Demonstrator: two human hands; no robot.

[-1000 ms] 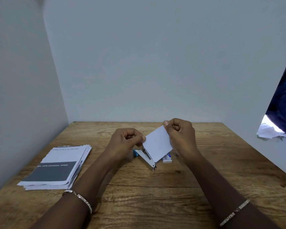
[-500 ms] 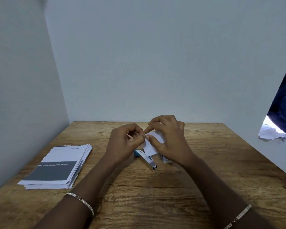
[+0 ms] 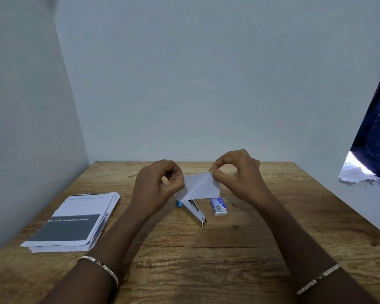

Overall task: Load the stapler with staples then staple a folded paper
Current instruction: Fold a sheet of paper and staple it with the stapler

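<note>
Stapler (image 3: 194,210) lay on the table (image 3: 228,255) just near of my hands, metal nose toward me, blue end far and to the left. I could not tell from this view whether its magazine held staples. Staple box (image 3: 218,206) sat just right of it, apart, not touching. The paper (image 3: 201,186) was held in the air above both, with a crease visible across it, and its lower left corner hid part of the stapler's far end.

Left hand (image 3: 160,183): thumb and forefinger pinched the paper's left edge, the other fingers curled in. Right hand (image 3: 237,174): thumb and forefinger pinched the upper right edge, the others curled loosely behind.

Risks, as judgement:
1. The fold looked loose, not pressed flat. If I let go with one hand to reach for the stapler, the sheet could spring open and the layers slip. The staple would then catch one layer only.
2. Both hands were occupied and the stapler lay free on the table. Feeding the paper in one-handed could push the stapler away instead of seating the paper.
3. If the magazine was unloaded or not shut, pressing would leave no staple. Check first.
4. The staple box lay close to my right wrist's likely path, so a careless reach could knock it.

Stack of printed sheets (image 3: 75,222) sat at the near left, well apart, no concern.
</note>
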